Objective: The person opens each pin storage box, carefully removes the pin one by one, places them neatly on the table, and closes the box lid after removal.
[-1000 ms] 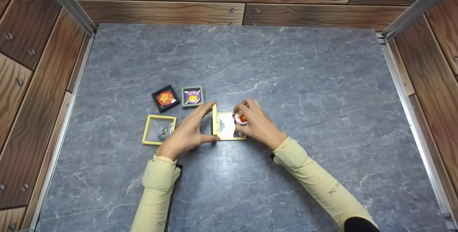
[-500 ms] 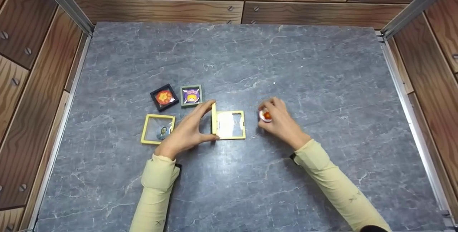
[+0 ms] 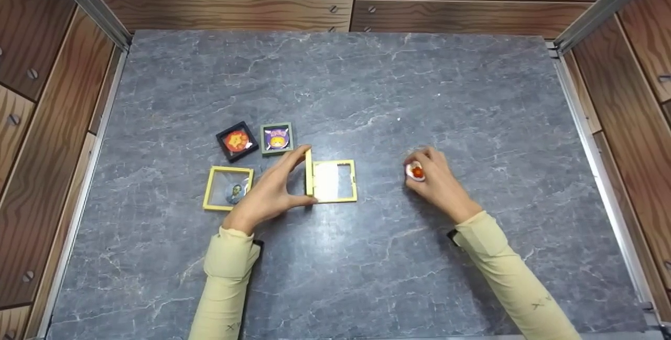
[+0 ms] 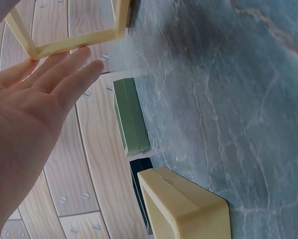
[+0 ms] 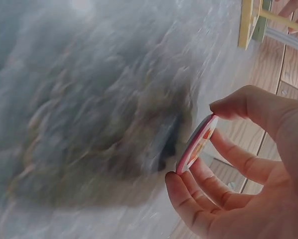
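In the head view a hinged yellow display frame (image 3: 335, 201) stands opened, one half flat on the table and the other half upright. My left hand (image 3: 267, 196) holds the upright half (image 3: 309, 172) by its ends, thumb at the near end and fingertips at the far end. The left wrist view shows those fingers against the yellow rim (image 4: 76, 42). To the right, my right hand (image 3: 437, 183) pinches a round badge (image 3: 415, 171) with a red-orange design and pale edge. In the right wrist view this badge (image 5: 198, 144) is tilted between thumb and fingertips, just off the table.
Left of my left hand lies another yellow frame (image 3: 208, 188) with a blue round badge (image 3: 237, 192) inside. Behind it are a black frame (image 3: 222, 149) with an orange badge and a green frame (image 3: 263, 143) with a purple one. Wood-patterned walls (image 3: 225, 12) border the grey table (image 3: 367, 277).
My right hand has moved right with the badge, away from the opened yellow frame. The left hand keeps holding the frame's upright half in place.
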Demonstrator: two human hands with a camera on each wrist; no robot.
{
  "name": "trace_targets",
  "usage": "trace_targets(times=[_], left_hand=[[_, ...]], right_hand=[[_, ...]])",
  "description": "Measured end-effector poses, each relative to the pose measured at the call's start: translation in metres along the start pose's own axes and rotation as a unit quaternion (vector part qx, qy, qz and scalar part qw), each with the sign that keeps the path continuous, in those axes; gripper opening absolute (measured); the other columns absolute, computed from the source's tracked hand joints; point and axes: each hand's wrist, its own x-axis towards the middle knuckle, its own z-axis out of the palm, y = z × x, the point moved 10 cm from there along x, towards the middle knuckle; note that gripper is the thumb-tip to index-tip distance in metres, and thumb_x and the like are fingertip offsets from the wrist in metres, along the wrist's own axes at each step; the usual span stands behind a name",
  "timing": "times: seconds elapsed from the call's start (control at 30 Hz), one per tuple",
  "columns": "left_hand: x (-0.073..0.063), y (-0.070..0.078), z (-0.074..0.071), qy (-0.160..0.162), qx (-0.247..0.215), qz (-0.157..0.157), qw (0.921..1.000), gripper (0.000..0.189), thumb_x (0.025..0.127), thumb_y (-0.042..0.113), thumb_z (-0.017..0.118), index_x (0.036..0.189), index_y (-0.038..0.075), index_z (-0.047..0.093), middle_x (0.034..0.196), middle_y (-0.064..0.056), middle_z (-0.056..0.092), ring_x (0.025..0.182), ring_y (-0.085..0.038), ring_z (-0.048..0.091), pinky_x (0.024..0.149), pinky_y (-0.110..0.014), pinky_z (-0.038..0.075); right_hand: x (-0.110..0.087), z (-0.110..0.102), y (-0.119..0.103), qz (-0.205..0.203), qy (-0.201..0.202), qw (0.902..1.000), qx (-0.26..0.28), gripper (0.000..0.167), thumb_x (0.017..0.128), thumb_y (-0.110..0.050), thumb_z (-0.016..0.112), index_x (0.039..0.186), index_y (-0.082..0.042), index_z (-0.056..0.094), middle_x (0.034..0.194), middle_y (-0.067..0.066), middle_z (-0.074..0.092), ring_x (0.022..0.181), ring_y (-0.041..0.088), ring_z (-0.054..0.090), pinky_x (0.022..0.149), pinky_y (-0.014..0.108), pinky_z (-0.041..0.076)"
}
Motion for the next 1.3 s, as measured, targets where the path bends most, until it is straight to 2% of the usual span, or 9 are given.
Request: trace_targets(times=[0.23,0.37,0.7,0.93,1.07,1.2,1.3], left_hand=[[0.0,-0.002,0.001,-0.004,0.007,-0.01,0.9999,0.108,0.08,0.023,0.094,0.167,0.019,0.03,0.169,-0.006,0.042,0.156,-0.025,0.043,0.134,-0.045,0.032],[0.0,-0.003,0.001,-0.003,0.009,-0.012,0.9999,0.108,0.08,0.023,0.093,0.168,0.022,0.029,0.169,-0.007,0.043,0.156,-0.026,0.044,0.134,-0.047,0.032],[0.0,-0.004,0.002,-0.004,0.005,-0.018,0.9998,0.11,0.08,0.024,0.094,0.168,0.027,0.028,0.169,-0.005,0.042,0.156,-0.025,0.043,0.134,-0.045,0.031],[-0.001,-0.003,0.002,0.0,0.005,-0.011,0.9999,0.109,0.08,0.023,0.094,0.168,0.028,0.029,0.167,-0.005,0.044,0.155,-0.027,0.045,0.133,-0.049,0.033],[0.0,-0.003,0.002,-0.003,0.008,-0.018,0.9998,0.109,0.081,0.024,0.093,0.168,0.031,0.028,0.167,-0.004,0.045,0.155,-0.025,0.044,0.134,-0.049,0.032],[0.0,-0.003,0.002,-0.006,0.021,-0.025,0.9995,0.11,0.08,0.025,0.094,0.168,0.03,0.027,0.169,-0.005,0.043,0.16,-0.029,0.036,0.135,-0.052,0.028],[0.0,-0.001,0.003,-0.009,0.033,-0.026,0.9991,0.111,0.08,0.024,0.094,0.169,0.026,0.027,0.172,-0.007,0.038,0.163,-0.034,0.028,0.136,-0.054,0.024]], right_hand=[[-0.006,-0.003,0.016,0.034,-0.007,0.9994,-0.008,0.035,0.082,0.002,0.071,0.117,0.006,0.067,0.117,0.025,0.058,0.117,0.044,0.05,0.102,0.053,0.046],[-0.008,-0.005,0.018,0.04,-0.007,0.9991,-0.012,0.038,0.084,0.002,0.07,0.121,0.007,0.067,0.119,0.025,0.058,0.118,0.044,0.05,0.102,0.054,0.046],[-0.011,-0.006,0.019,0.026,-0.013,0.9993,-0.025,0.036,0.088,0.002,0.071,0.123,0.009,0.066,0.121,0.025,0.055,0.118,0.044,0.048,0.102,0.055,0.046],[-0.011,-0.006,0.022,0.031,-0.017,0.999,-0.027,0.037,0.089,0.0,0.072,0.124,0.008,0.066,0.124,0.026,0.056,0.12,0.044,0.048,0.101,0.055,0.048],[-0.01,-0.005,0.023,0.031,-0.02,0.999,-0.025,0.037,0.09,-0.001,0.073,0.125,0.008,0.065,0.125,0.026,0.055,0.121,0.043,0.047,0.102,0.055,0.048],[-0.01,-0.005,0.023,0.028,-0.019,0.9992,-0.024,0.038,0.089,-0.002,0.073,0.125,0.009,0.065,0.125,0.026,0.054,0.121,0.043,0.047,0.102,0.056,0.048],[-0.01,-0.005,0.024,0.029,-0.02,0.9991,-0.025,0.04,0.089,-0.004,0.073,0.126,0.008,0.065,0.126,0.025,0.054,0.12,0.041,0.046,0.102,0.055,0.048]])
